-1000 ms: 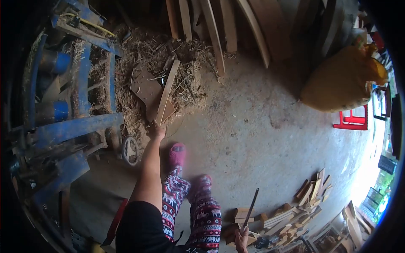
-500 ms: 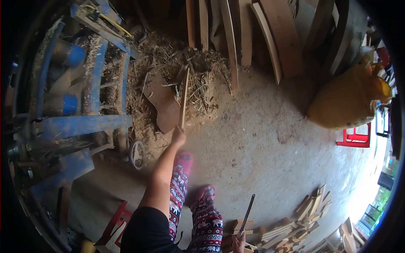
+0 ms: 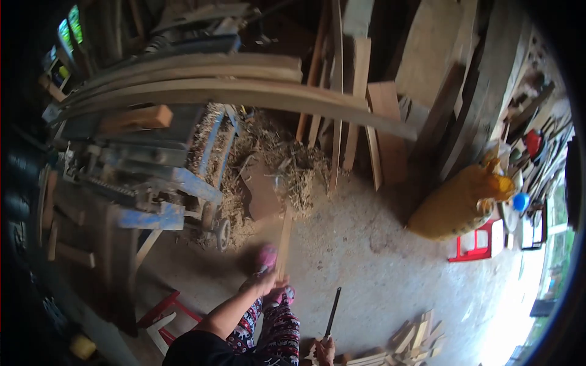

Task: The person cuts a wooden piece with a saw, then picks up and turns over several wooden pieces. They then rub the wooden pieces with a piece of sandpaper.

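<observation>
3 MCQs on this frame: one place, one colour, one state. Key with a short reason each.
1. Where does the yellow sack sit?
A. On the blue machine
B. On the floor beside the red stool
C. In the left hand

2. What colour is the stool by the sack?
A. Red
B. Green
C. White

3. What is the left hand doing?
A. Hanging open and empty
B. Resting flat on the machine
C. Gripping the lower end of a wood strip

Key:
1 B: the sack stands on the concrete floor at right, with the stool right next to it.
2 A: its frame is plainly red.
3 C: the hand is shut on the strip, which points up and away from it; the right hand holds a dark tool.
</observation>
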Demonstrator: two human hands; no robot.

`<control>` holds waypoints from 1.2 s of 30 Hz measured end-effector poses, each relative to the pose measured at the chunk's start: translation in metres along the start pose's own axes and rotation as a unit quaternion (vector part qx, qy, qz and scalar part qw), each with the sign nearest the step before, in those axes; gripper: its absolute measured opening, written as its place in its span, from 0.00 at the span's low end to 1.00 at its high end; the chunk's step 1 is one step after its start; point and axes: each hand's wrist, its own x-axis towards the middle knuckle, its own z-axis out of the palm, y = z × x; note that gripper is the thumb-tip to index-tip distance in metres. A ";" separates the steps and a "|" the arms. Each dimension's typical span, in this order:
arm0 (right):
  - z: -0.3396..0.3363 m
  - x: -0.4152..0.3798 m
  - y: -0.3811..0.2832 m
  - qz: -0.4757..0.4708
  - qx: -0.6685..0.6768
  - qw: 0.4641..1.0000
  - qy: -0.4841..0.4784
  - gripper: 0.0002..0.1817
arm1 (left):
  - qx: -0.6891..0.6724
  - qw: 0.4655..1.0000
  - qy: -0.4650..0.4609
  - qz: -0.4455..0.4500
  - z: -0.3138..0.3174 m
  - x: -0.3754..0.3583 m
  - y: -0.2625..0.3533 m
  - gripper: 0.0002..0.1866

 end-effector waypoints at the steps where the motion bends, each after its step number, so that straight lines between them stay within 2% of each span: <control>1: -0.004 -0.008 -0.007 -0.004 -0.030 1.000 -0.005 0.18 | 0.009 1.000 0.008 0.013 0.009 -0.035 -0.002 0.18; 3: -0.014 -0.022 -0.020 0.005 -0.096 0.995 -0.016 0.15 | 0.008 0.999 0.017 0.039 0.020 -0.091 -0.004 0.17; 5: -0.024 -0.035 -0.027 0.041 -0.181 0.982 -0.028 0.13 | 0.098 0.992 0.046 0.060 0.026 -0.141 -0.007 0.17; 6: -0.030 -0.040 -0.032 0.060 -0.230 0.971 -0.035 0.11 | 0.084 0.993 0.053 0.071 0.030 -0.163 -0.007 0.17; 7: -0.035 -0.048 -0.038 0.076 -0.282 0.956 -0.041 0.10 | 0.071 0.986 0.064 0.140 0.033 -0.183 -0.006 0.15; 8: -0.045 -0.039 -0.026 0.036 -0.321 0.944 -0.068 0.10 | 0.061 0.973 0.076 0.209 0.034 -0.200 -0.006 0.14; 9: -0.058 -0.025 -0.006 -0.007 -0.359 0.929 -0.091 0.11 | 0.028 0.971 0.078 0.223 0.033 -0.211 -0.006 0.12; 10: -0.056 -0.030 -0.018 -0.028 -0.409 0.907 -0.098 0.13 | 0.016 0.969 0.084 0.232 0.037 -0.224 -0.003 0.12; 12: -0.054 -0.038 -0.040 -0.071 -0.504 0.854 -0.107 0.18 | -0.007 0.934 0.107 0.340 0.042 -0.245 0.011 0.13; 13: -0.040 -0.065 -0.076 -0.053 -0.481 0.872 -0.075 0.17 | -0.033 0.926 0.092 0.364 0.051 -0.266 0.029 0.16; 14: -0.041 -0.058 -0.071 -0.153 -0.537 0.824 -0.100 0.16 | -0.041 0.923 0.097 0.369 0.055 -0.280 0.043 0.16; 16: -0.047 -0.039 -0.055 -0.363 -0.634 0.676 -0.090 0.14 | -0.051 0.891 0.117 0.435 0.061 -0.300 0.071 0.19; 18: -0.037 -0.038 -0.061 -0.299 -0.584 0.754 -0.026 0.11 | -0.113 0.863 0.117 0.478 0.062 -0.308 0.097 0.19; 19: -0.032 -0.038 -0.065 -0.303 -0.586 0.751 -0.024 0.11 | -0.128 0.852 0.114 0.495 0.061 -0.312 0.113 0.24; 21: -0.023 -0.039 -0.072 -0.273 -0.530 0.801 -0.060 0.12 | -0.150 0.834 0.125 0.516 0.064 -0.322 0.150 0.23; 24: 0.017 -0.083 -0.123 -0.083 -0.435 0.896 -0.017 0.15 | -0.193 0.808 0.155 0.535 0.064 -0.349 0.218 0.22; 25: 0.010 -0.052 -0.097 -0.164 -0.437 0.881 -0.084 0.16 | -0.199 0.793 0.160 0.554 0.061 -0.358 0.238 0.19; 26: 0.017 -0.056 -0.099 -0.194 -0.443 0.869 -0.104 0.15 | -0.202 0.792 0.160 0.553 0.052 -0.356 0.251 0.19; 28: 0.036 -0.072 -0.110 -0.253 -0.453 0.843 -0.141 0.14 | -0.219 0.745 0.175 0.605 0.032 -0.345 0.270 0.20; 30: 0.058 -0.093 -0.125 -0.071 -0.467 0.879 -0.061 0.14 | -0.229 0.745 0.185 0.599 0.013 -0.342 0.285 0.17; 31: 0.059 -0.085 -0.115 -0.097 -0.503 0.857 -0.046 0.18 | -0.235 0.743 0.197 0.595 0.006 -0.344 0.294 0.14; 32: 0.059 -0.078 -0.106 -0.099 -0.504 0.857 -0.041 0.18 | -0.231 0.736 0.204 0.603 -0.001 -0.346 0.302 0.12; 35: 0.061 -0.068 -0.087 -0.139 -0.595 0.791 -0.010 0.25 | -0.255 0.750 0.235 0.563 -0.030 -0.341 0.330 0.10; 36: 0.061 -0.064 -0.082 -0.140 -0.595 0.792 -0.007 0.25 | -0.235 0.758 0.252 0.554 -0.043 -0.337 0.337 0.10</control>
